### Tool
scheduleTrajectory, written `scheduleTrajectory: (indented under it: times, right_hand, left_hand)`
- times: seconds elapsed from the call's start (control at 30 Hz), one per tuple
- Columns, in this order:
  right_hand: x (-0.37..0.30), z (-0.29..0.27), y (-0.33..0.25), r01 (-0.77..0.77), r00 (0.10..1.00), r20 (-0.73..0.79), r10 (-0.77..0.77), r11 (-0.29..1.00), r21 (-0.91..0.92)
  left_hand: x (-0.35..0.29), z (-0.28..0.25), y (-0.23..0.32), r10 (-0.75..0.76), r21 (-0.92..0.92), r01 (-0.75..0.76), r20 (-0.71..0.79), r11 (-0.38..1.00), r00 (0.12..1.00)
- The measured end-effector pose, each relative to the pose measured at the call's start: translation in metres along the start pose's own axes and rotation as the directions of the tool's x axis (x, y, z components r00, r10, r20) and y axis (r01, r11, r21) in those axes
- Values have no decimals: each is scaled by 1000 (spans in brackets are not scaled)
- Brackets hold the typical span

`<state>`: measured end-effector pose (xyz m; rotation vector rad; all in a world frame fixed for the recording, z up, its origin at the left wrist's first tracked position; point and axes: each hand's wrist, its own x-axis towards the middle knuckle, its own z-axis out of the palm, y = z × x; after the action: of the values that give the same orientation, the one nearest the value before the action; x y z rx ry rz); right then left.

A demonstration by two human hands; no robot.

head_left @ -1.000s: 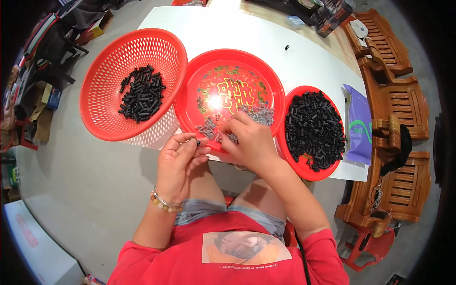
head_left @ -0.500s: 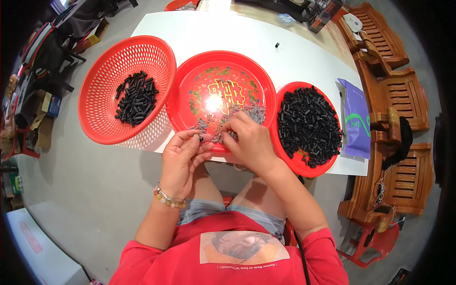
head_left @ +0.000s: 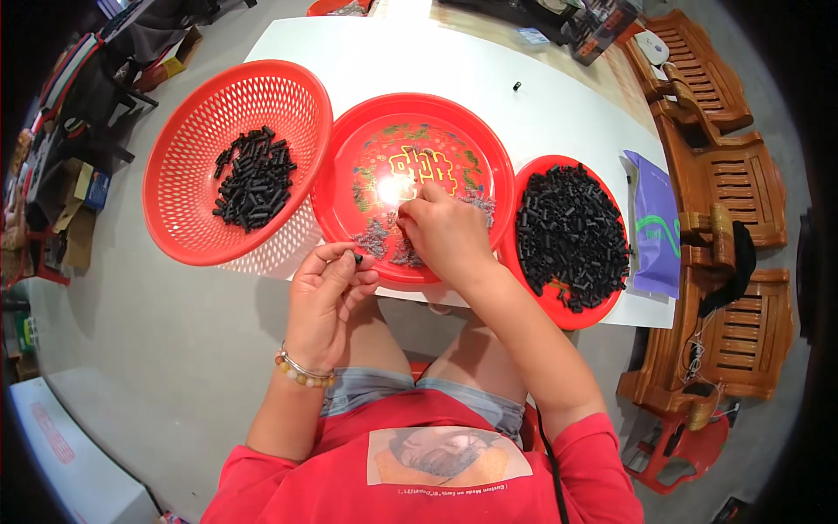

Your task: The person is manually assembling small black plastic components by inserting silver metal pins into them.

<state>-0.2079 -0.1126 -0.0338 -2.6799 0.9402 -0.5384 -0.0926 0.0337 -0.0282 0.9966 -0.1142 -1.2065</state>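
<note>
My left hand (head_left: 321, 293) is closed, pinching a small black tube-like piece (head_left: 358, 258) between thumb and fingertips just off the near edge of the red tray (head_left: 343, 144). Over that tray my right hand (head_left: 449, 234) dips with its fingers bent together among small silvery-grey metal bits (head_left: 374, 238). Whatever its fingertips hold, if anything, is hidden by the hand. Many black tubular pieces (head_left: 253, 179) lie in the red perforated basket (head_left: 175, 166) on the left. More loose black pieces (head_left: 572, 227) heap on a smaller red tray (head_left: 559, 320) at the right.
All three containers rest on a white table (head_left: 419, 61), the basket overhanging its left side. One stray black piece (head_left: 517, 86) lies toward the far side. A purple packet (head_left: 655, 227) sits by the right edge, and wooden chairs (head_left: 738, 166) stand beyond it.
My right hand has moved farther into the tray, away from my left hand. My left hand has shifted slightly left and down, still pinching the black piece.
</note>
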Motion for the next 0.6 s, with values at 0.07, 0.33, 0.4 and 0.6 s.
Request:
scheduleTrajectory:
  times: [0.07,0.33,0.4,0.6]
  right_hand:
    - [1,0,0,-4,1000,12,4,1000,-3]
    - [-12,-25,-17,12,1000,3,-13,962,272]
    - [-23,-41,-28,6,1000,-23,6,876,481]
    - [-40,-51,-34,118,986,-162,-40,853,508]
  left_hand:
    - [0,0,1,-12,-11,12,3,1000,1000]
    - [0,0,2,-57,-125,64,60,990,997]
    - [-1,2,0,-71,-150,82,83,985,994]
    - [-9,13,-4,-87,-178,127,213,976,973]
